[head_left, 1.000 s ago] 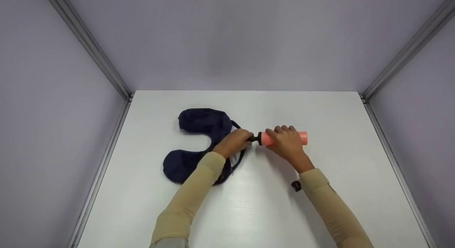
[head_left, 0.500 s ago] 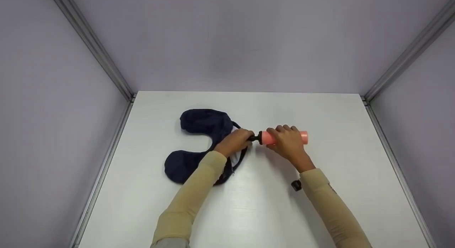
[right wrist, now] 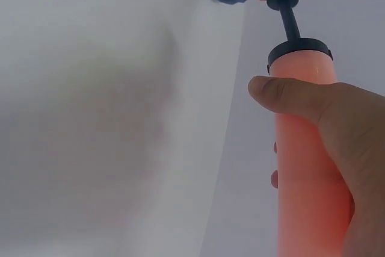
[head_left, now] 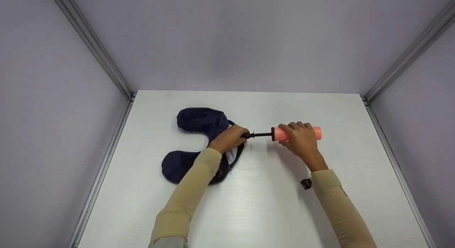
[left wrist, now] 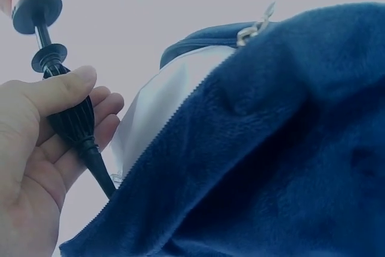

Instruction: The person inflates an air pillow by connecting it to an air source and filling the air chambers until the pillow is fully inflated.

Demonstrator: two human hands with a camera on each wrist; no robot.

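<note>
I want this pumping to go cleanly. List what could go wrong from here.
1. The left hand grips only the black nozzle at the pillow's zipper opening; a hard push might pull the nozzle loose.
2. The thin rod is drawn out between nozzle and pink barrel; an off-line push by the right hand could bend it.
3. The small black cap lies beside the right sleeve and may get knocked away.

White table (head_left: 256,205) — a navy neck pillow (head_left: 199,122) and small black cap (head_left: 306,184) lie on it.
</note>
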